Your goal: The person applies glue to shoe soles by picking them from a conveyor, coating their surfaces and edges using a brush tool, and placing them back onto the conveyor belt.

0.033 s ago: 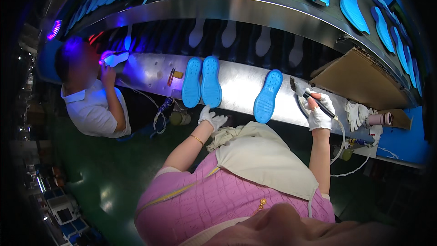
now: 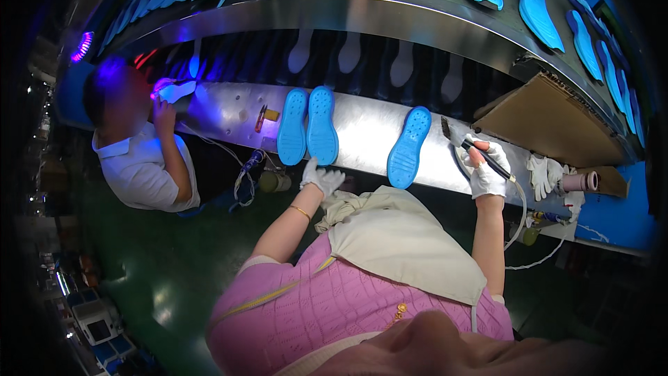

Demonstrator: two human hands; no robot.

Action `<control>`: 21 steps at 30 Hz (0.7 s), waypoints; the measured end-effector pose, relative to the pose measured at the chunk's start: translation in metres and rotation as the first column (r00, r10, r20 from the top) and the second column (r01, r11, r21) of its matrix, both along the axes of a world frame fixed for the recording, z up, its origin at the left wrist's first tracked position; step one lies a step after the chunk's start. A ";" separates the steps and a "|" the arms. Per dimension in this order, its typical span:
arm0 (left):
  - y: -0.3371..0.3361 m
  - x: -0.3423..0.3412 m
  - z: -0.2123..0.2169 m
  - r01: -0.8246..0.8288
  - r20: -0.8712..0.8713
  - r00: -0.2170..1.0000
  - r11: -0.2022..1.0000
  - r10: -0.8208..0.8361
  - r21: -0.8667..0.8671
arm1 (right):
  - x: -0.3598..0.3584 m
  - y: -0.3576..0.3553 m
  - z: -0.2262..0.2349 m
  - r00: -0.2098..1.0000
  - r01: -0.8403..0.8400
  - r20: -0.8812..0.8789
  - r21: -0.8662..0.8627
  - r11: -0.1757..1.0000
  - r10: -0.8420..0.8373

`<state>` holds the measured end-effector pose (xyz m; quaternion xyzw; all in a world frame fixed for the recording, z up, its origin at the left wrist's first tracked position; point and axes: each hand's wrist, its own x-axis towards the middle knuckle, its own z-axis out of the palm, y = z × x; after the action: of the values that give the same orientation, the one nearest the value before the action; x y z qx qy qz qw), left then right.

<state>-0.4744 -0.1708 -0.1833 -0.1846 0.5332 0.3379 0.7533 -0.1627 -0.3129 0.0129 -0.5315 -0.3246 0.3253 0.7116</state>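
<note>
My left hand [image 2: 322, 178], in a white glove, is open with its fingers apart at the table's near edge. Its fingertips are just below two blue shoe soles [image 2: 292, 127] that lie side by side; I cannot tell whether they touch. In my gloved right hand [image 2: 489, 170] is a brush [image 2: 456, 134] with dark bristles, a metal collar and a black handle, a pale hose running from its end. The bristles point to the far left, above the table. A single blue sole [image 2: 409, 147] lies to the left of the brush, partly over the near edge.
Beyond the metal table [image 2: 369, 125] runs a conveyor carrying more blue soles [image 2: 532, 10]. Cardboard [image 2: 557, 122], white gloves [image 2: 544, 175] and a pinkish roll [image 2: 580, 182] lie at right. A co-worker [image 2: 142, 167] holds a sole under violet light at left.
My left hand has shifted slightly up and to the left, toward the paired soles. My right hand and the brush stay almost where they were.
</note>
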 end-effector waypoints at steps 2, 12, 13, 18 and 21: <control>0.008 -0.011 -0.005 -0.078 0.209 0.977 0.973 0.032 0.219 | -0.004 0.006 0.004 1.000 0.000 -0.020 -0.038 0.999 0.000; 0.031 -0.015 0.052 0.379 -0.311 0.920 0.746 -0.239 0.547 | -0.007 0.011 0.012 0.994 -0.045 -0.098 0.003 0.999 0.045; 0.023 -0.021 0.068 0.443 -0.364 0.893 0.651 -0.263 0.616 | -0.005 0.008 0.014 0.994 -0.024 -0.109 0.005 1.000 0.025; -0.002 -0.041 0.162 0.361 -0.225 0.890 0.313 -0.397 0.879 | 0.017 -0.008 0.014 0.992 0.079 -0.106 0.102 0.992 -0.069; -0.008 -0.006 0.228 0.221 -0.097 0.871 0.207 -0.481 0.953 | 0.030 -0.019 0.016 0.988 0.105 -0.132 0.225 0.969 -0.076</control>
<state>-0.4800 -0.1793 0.0444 0.3841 0.1702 0.3803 0.8239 -0.1327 -0.3314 0.0288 -0.4382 -0.2914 0.2845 0.8013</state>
